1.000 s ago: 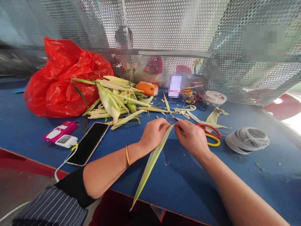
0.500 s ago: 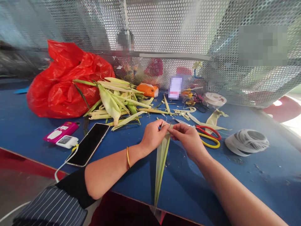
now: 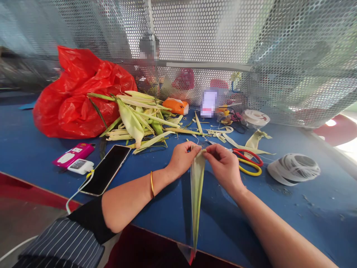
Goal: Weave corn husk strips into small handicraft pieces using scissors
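Note:
A long pale green leaf [image 3: 196, 190] hangs point-down over the blue table [image 3: 173, 212], its tip past the near edge. My left hand [image 3: 182, 159] pinches the leaf's top left corner, fingers closed. My right hand [image 3: 223, 165] pinches the top right corner, fingers closed too. The two hands sit close together, almost touching. Just beyond my right hand lie red and yellow handled scissors [image 3: 249, 162].
A pile of green leaves [image 3: 139, 119] lies by a red plastic bag [image 3: 79, 95]. A black phone [image 3: 106, 169], a white charger [image 3: 80, 166] and a pink box [image 3: 73, 154] lie left. White tape rolls [image 3: 293, 167] sit right. A perforated metal screen [image 3: 223, 44] rises behind, a person beyond it.
The leaf has swung from slanting down-left to hanging nearly straight down, and it now shows wider between my two hands. Both hands stayed in about the same place.

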Motion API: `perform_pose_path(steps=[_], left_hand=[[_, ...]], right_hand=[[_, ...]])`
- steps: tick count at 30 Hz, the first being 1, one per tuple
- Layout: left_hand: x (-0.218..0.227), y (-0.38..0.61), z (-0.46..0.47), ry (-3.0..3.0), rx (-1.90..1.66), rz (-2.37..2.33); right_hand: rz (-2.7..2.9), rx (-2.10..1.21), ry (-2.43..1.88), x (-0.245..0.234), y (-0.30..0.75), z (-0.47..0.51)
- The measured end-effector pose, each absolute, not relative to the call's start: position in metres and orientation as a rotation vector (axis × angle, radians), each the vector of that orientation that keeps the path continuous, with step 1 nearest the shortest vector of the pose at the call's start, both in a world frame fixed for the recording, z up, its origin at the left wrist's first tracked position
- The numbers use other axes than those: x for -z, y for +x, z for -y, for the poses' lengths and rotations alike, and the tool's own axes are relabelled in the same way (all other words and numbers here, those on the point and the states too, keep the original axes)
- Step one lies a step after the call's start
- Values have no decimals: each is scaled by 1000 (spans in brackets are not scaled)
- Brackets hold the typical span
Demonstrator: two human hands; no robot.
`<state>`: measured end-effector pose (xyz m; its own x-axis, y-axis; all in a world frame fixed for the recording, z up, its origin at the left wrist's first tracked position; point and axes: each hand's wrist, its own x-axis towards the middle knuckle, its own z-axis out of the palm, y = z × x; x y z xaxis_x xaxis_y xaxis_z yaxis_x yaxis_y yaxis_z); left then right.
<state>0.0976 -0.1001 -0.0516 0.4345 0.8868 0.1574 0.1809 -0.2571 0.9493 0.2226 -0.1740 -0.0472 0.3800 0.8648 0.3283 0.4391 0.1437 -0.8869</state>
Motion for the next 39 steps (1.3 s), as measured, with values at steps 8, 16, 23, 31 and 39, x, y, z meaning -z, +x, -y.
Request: perform_pose_path(steps=[8, 16, 23, 31, 39], left_hand=[[52, 95, 99, 1878, -985, -883], [51, 95, 97, 1826, -992, -923], [55, 96, 91, 1785, -1040, -949], [62, 97, 84, 1733, -1068, -1033], [59, 97, 83, 1788, -1080, -1091]], right_hand=[[1151, -726, -1464, 58, 221, 170], [1236, -360, -1542, 44, 215, 180], [1117, -753, -1454, 51, 217, 173], [1217, -501, -1427, 45, 214, 180], [1243, -879, -1485, 61, 213, 173]])
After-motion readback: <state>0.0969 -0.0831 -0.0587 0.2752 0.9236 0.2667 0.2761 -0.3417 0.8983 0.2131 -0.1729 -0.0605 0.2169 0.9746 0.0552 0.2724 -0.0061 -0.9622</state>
